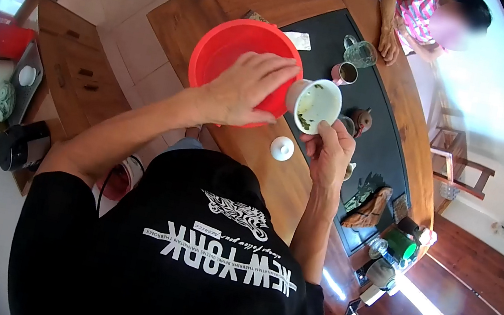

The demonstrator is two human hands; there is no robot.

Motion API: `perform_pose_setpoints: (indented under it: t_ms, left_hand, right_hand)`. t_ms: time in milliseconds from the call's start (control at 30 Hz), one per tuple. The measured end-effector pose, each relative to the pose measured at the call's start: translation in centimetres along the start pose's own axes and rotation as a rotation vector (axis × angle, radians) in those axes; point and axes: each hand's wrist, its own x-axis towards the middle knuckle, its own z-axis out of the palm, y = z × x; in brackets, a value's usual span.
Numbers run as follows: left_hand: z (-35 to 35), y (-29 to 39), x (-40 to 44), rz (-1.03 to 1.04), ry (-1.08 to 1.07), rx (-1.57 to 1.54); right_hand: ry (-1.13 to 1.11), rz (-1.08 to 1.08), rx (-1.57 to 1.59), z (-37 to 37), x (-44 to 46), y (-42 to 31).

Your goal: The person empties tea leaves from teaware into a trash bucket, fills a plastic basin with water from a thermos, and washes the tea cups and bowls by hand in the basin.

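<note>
My right hand [332, 150] grips the rim of a white handleless tea cup [319, 105] between thumb and fingers. The cup is tilted, its mouth facing me, and wet green tea leaves cling to its inner wall. My left hand [247, 89] reaches over a red plastic basin [205, 58], thumb and fingers apart, fingertips close to the cup's base. Whether they touch the cup I cannot tell. A white lid with a knob [282, 148] lies on the wooden table just below the cup.
On the dark tea tray [374, 135] stand a glass mug [359, 53], a filled cup [344, 73] and a brown clay teapot [360, 119]. A person [419, 15] sits across the table, forearm on its edge. A black kettle [23, 145] stands at left.
</note>
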Motion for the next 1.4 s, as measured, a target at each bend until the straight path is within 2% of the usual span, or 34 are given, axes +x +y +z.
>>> perform_pose_setpoints:
  t_ms: [67, 200, 333, 433, 467, 500, 667, 733, 767, 933, 1000, 1200, 1400]
  left_hand:
    - [0.7, 1.0, 0.4, 0.001, 0.029, -0.057]
    - [0.7, 1.7, 0.0, -0.014, 0.106, -0.154]
    - [0.4, 1.5, -1.8, -0.003, 0.213, -0.153]
    - [0.4, 1.2, -3.2, -0.156, 0.264, -0.198]
    - [0.3, 1.1, -3.7, -0.249, 0.299, -0.242]
    - [0.0, 0.7, -4.3, -0.314, 0.273, -0.239]
    - [-0.3, 0.0, -5.5, -0.472, 0.337, -0.348]
    - [-1.0, -0.5, -5.8, -0.504, 0.387, -0.332]
    - [-1.1, -1.1, -6.2, -0.506, 0.404, -0.369]
    - [-1.6, -1.6, -6.6, -0.559, 0.444, -0.511]
    - [-1.7, -1.5, -6.8, -0.567, 0.428, -0.492]
    - [-1.1, -2.0, -7.2, -0.527, 0.403, -0.425]
    - [-1.2, -1.0, -5.7, -0.45, 0.361, -0.43]
  right_hand:
    - [-0.104, 0.018, -0.075, 1.2, -0.9, -0.7]
    - [-0.127, 0.009, -0.192, 2.9, -2.4, -0.9]
    - [-0.22, 0.03, -0.284, -0.1, -3.5, -0.5]
    - [0.222, -0.035, -0.29, -8.6, -1.3, 4.5]
    - [0.384, -0.013, -0.303, -11.7, -0.4, 7.0]
    - [0.421, 0.077, -0.416, -14.6, 0.3, 8.8]
    - [0.317, 0.262, -0.241, -17.0, 3.3, 13.6]
    - [0.296, 0.245, 0.125, -16.7, 4.3, 14.6]
    - [0.271, 0.264, 0.191, -16.8, 4.6, 14.8]
    - [0.267, 0.266, 0.196, -16.5, 5.8, 16.6]
    - [0.265, 0.1, -0.003, -16.6, 6.0, 17.2]
    - [0.307, -0.001, -0.107, -14.3, 4.2, 12.5]
    - [0.226, -0.216, -0.278, -8.7, 0.7, 2.9]
